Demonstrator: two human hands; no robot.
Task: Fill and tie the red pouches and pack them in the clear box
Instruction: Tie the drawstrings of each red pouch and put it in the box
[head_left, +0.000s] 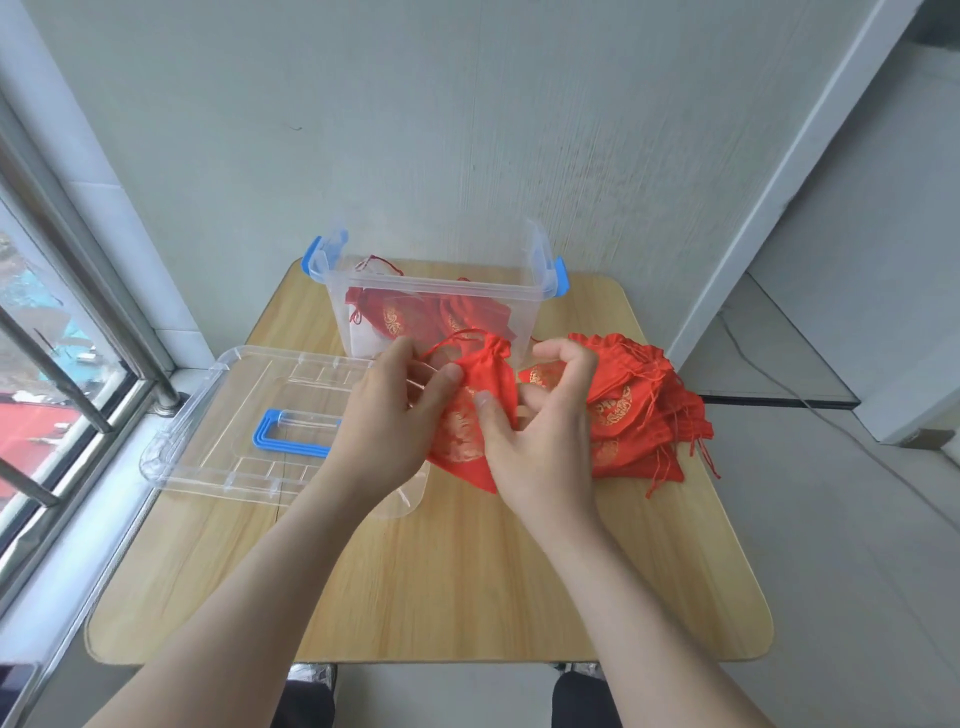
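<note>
Forearms of ours come up from the bottom edge, elbows cut off, and meet over the far half of the wooden table (441, 587). Between the 2 hands sits the red pouch (488, 371), neck gathered and pointing away from us. Our palms cover its lower sides, and we cannot tell whether it is filled or where the cord ends run.

Our left hand (387, 415) has curled fingers, thumb tip on the pouch's left shoulder; a loop of red cord arcs just above its fingertips, though the pinch itself is hard to make out. Our right hand (540, 436) lays its thumb across the gold print on the front, with the other fingers curled behind and above.

Just beyond both hands stands the clear box (524, 312), and the tied pouches (395, 317) inside are blurred by its wall. Right of the right hand lies a pile of pouches (639, 410), too overlapped to count. Under the left wrist the clear lid (234, 410) lies flat, partly hidden.
</note>
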